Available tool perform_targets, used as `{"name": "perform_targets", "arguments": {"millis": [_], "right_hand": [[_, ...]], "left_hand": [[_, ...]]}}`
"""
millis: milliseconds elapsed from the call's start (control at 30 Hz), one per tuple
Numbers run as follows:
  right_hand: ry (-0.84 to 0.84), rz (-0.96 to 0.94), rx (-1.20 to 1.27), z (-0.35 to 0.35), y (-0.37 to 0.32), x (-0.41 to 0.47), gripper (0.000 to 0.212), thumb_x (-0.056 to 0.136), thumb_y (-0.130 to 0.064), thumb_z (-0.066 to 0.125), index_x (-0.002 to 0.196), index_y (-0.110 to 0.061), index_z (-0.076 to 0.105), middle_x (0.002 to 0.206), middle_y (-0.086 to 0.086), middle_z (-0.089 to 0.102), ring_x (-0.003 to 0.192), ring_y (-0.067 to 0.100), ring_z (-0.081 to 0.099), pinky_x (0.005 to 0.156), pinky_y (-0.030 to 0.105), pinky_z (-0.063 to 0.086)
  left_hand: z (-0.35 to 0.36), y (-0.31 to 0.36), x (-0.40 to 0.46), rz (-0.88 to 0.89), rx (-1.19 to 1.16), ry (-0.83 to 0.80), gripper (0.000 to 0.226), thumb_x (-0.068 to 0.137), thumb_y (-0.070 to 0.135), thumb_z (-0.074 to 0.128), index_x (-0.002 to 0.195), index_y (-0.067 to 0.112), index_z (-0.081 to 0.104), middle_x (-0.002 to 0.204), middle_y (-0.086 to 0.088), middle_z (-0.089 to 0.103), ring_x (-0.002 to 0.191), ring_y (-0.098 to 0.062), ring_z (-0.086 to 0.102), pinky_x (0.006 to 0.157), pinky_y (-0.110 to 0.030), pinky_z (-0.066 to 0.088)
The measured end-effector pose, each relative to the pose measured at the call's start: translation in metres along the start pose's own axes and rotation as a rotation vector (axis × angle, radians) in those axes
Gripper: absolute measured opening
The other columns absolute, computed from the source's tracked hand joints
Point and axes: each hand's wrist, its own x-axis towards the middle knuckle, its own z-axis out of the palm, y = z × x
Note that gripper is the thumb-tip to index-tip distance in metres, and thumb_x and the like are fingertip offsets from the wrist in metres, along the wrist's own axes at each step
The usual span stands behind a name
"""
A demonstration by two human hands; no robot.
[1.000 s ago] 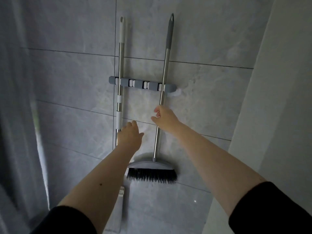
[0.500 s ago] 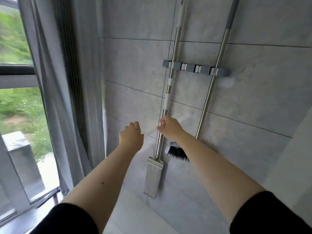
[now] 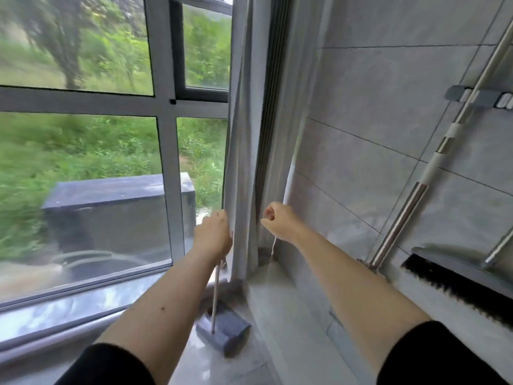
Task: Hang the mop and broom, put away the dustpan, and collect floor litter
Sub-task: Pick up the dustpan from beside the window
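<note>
— Grey curtain (image 3: 244, 162) hung in the corner; where was the dustpan (image 3: 222, 333)?
— On the floor beneath it, upright. Mop (image 3: 410, 207) and broom (image 3: 455, 276) hung on the wall.
— Hands?
— Left hand (image 3: 213, 236) at the dustpan's handle, fingers hidden; right hand (image 3: 277, 220) curled closed, empty.

Bright daylight is admitted through the window (image 3: 111, 151). The greenery seen through it is smeared by motion blur. Farther from the window, the tiled wall (image 3: 374, 140) is lit softly and evenly. Straight lines are bowed by wide-angle distortion near the edges.
</note>
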Motion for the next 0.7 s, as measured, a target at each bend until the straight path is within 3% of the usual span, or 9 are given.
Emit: {"name": "perform_targets", "arguments": {"millis": [133, 233, 333, 567, 700], "right_hand": [[-0.115, -0.080, -0.022, 0.056, -0.056, -0.005, 0.032, 0.092, -0.026, 0.053, 0.119, -0.008, 0.055, 0.122, 0.012, 0.059, 0.108, 0.028, 0.058, 0.091, 0.036, 0.047], [-0.193, -0.097, -0.019, 0.089, -0.084, -0.016, 0.033, 0.093, -0.027, 0.052, 0.121, -0.009, 0.053, 0.120, 0.010, 0.059, 0.095, 0.024, 0.059, 0.090, 0.039, 0.051], [-0.218, -0.091, -0.034, 0.112, -0.094, -0.026, 0.029, 0.092, -0.026, 0.051, 0.117, -0.011, 0.053, 0.121, 0.009, 0.058, 0.099, 0.026, 0.061, 0.090, 0.042, 0.053], [-0.261, -0.036, -0.050, 0.146, -0.080, -0.022, 0.029, 0.092, -0.021, 0.049, 0.119, -0.011, 0.053, 0.118, 0.011, 0.059, 0.087, 0.023, 0.056, 0.082, 0.035, 0.051], [-0.267, 0.019, -0.069, 0.158, -0.059, 0.008, 0.025, 0.092, -0.021, 0.049, 0.114, -0.012, 0.055, 0.117, 0.010, 0.059, 0.097, 0.026, 0.058, 0.085, 0.036, 0.050]], "left_hand": [[-0.010, -0.079, -0.029, -0.143, 0.007, -0.020, 0.038, 0.094, 0.026, 0.049, 0.126, 0.007, 0.043, 0.129, -0.014, 0.051, 0.120, -0.033, 0.051, 0.094, -0.043, 0.046], [-0.015, -0.126, -0.053, -0.229, -0.004, -0.034, 0.038, 0.094, 0.027, 0.049, 0.126, 0.007, 0.042, 0.131, -0.014, 0.050, 0.120, -0.032, 0.050, 0.094, -0.041, 0.044], [-0.014, -0.155, -0.069, -0.282, -0.040, -0.053, 0.040, 0.095, 0.026, 0.048, 0.129, 0.007, 0.042, 0.135, -0.014, 0.048, 0.122, -0.032, 0.049, 0.096, -0.041, 0.044], [0.015, -0.169, -0.070, -0.295, -0.108, -0.117, 0.038, 0.095, 0.025, 0.047, 0.129, 0.009, 0.041, 0.137, -0.010, 0.047, 0.122, -0.030, 0.050, 0.092, -0.040, 0.044], [0.038, -0.161, -0.043, -0.274, -0.145, -0.158, 0.038, 0.094, 0.026, 0.049, 0.128, 0.011, 0.042, 0.138, -0.010, 0.049, 0.123, -0.031, 0.051, 0.094, -0.040, 0.044]]}}
